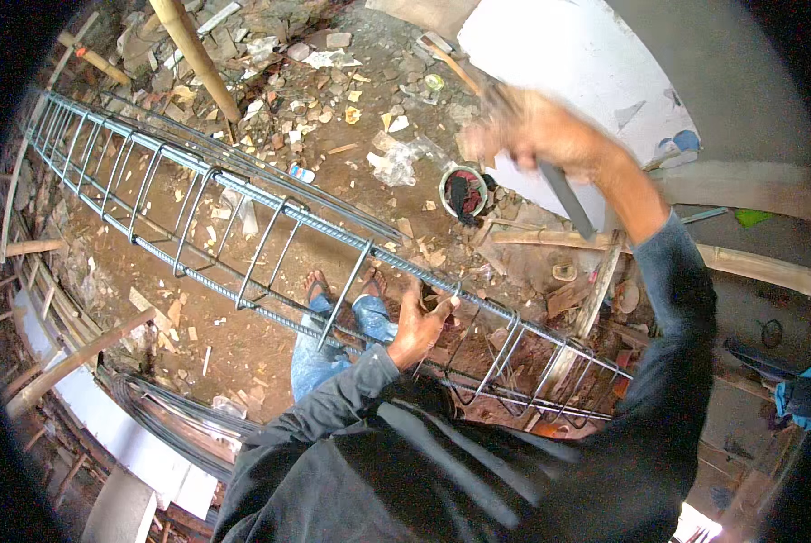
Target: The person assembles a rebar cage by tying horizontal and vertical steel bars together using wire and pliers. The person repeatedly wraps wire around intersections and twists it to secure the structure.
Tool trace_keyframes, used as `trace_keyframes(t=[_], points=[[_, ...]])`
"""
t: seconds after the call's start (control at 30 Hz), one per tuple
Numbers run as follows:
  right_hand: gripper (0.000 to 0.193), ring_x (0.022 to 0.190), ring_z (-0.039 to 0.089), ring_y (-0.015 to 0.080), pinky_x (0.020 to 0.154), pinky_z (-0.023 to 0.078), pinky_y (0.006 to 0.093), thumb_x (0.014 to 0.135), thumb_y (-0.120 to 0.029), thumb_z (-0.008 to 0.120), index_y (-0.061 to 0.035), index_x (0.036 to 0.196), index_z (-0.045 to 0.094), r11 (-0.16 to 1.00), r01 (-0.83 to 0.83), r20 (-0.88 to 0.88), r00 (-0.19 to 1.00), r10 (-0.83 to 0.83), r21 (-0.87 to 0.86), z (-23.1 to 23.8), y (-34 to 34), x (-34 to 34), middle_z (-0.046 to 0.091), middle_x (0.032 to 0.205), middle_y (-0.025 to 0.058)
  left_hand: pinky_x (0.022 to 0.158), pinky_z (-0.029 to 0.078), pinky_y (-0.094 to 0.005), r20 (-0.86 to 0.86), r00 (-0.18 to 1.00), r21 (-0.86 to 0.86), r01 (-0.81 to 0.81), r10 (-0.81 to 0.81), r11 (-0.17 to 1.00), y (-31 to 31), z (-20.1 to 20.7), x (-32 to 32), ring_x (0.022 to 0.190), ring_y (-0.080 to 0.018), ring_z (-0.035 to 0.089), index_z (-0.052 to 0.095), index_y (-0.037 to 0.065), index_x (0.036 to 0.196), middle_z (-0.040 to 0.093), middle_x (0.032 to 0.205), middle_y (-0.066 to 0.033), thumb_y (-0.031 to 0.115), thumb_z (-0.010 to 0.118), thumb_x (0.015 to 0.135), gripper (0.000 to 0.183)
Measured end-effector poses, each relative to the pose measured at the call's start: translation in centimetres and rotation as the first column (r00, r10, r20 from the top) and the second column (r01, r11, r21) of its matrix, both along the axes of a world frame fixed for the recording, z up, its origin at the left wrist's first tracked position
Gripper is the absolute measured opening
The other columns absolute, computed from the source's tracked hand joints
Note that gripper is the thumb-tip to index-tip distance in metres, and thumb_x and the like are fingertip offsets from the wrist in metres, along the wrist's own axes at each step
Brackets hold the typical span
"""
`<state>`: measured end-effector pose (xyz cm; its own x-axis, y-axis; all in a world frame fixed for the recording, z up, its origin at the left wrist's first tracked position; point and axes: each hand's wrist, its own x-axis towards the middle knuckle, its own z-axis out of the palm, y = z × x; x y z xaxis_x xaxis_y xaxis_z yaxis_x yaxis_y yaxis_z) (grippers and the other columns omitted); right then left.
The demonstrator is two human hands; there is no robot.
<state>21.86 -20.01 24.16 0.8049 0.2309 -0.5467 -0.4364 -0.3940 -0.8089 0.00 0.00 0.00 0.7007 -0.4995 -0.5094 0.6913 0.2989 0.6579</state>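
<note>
A long cage of ribbed steel bars (333, 237) with square stirrups runs across in front of me, from far left to near right. My left hand (419, 328) is at its near right part, thumb and fingers closing on a stirrup (461, 328) just below the upper bar. My right hand (541, 136) is raised above and to the right of the cage, blurred by motion. Its fingers are wrapped round a dark tool with a flat, bar-like handle (568, 201); the tool's other end is too smeared to make out.
Rubble and scraps litter the dirt floor (333, 154). A bucket (464, 192) with dark cloth stands beyond the cage, beside a white sheet (550, 45). Bamboo poles (193, 59) and a horizontal bamboo rail (740, 264) edge the space. My sandalled feet (317, 285) are below the cage.
</note>
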Motion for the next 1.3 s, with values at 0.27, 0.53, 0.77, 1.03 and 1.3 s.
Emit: trace_keyframes(t=[0.27,0.53,0.77,1.03,1.3], points=[[0.069,0.074,0.058,0.0093,0.064,0.049,0.0249,0.099,-0.039,0.069,0.0005,0.149,0.042,0.976,-0.091,-0.668,0.717,0.201,0.195,-2.9,-6.8,-12.9,0.063,0.097,0.0078,0.058,0.059,-0.0296,-0.091,0.996,0.033,-0.016,0.019,0.999,0.0,0.6,0.0,0.069,-0.0162,0.066,0.044,0.002,0.129,0.065,0.098,-0.0067,-0.002,0.069,0.095,0.043],[0.062,0.103,0.064,0.039,0.094,0.049,0.0486,0.097,-0.02,0.062,-0.006,0.155,0.043,0.672,-0.659,-0.415,0.746,0.522,-0.338,-5.1,-8.5,-18.0,0.065,0.111,0.0255,0.061,0.056,-0.0289,-0.071,0.997,0.003,0.001,-0.001,1.0,0.1,1.0,0.3,0.079,-0.0144,0.065,0.045,0.003,0.13,0.065,0.097,-0.0055,-0.003,0.071,0.093,0.045],[0.065,0.114,0.066,0.0439,0.103,0.051,0.0512,0.1,-0.018,0.052,-0.022,0.162,0.034,0.593,-0.76,-0.42,0.645,0.639,-0.264,-6.1,-6.9,-14.8,0.065,0.136,0.0217,0.065,0.056,-0.0306,-0.091,0.996,0.091,0.017,-0.008,0.996,0.4,2.5,1.0,0.087,-0.0154,0.066,0.051,0.004,0.125,0.066,0.102,-0.0048,0.001,0.074,0.094,0.039],[0.069,0.133,0.055,0.0383,0.114,0.043,0.0481,0.092,-0.013,0.049,-0.0226,0.16,0.039,0.626,-0.762,-0.473,0.619,0.627,-0.167,-6.4,-5.7,-13.5,0.061,0.143,0.0196,0.065,0.06,-0.0325,-0.134,0.99,0.04,0.048,-0.042,0.998,0.4,2.5,1.3,0.09,-0.0187,0.066,0.04,0.004,0.145,0.065,0.111,-0.0089,-0.002,0.071,0.094,0.06],[0.07,0.126,0.058,0.039,0.111,0.044,0.0503,0.094,-0.012,0.05,-0.0261,0.162,0.035,0.531,-0.828,-0.518,0.538,0.665,-0.178,-8.1,-6.7,-13.0,0.063,0.139,0.0184,0.06,0.057,-0.0286,-0.144,0.99,0.007,0.001,0.0,1.0,0.4,2.9,1.6,0.081,-0.016,0.064,0.042,0.002,0.131,0.061,0.103,-0.0087,-0.006,0.065,0.095,0.044]])
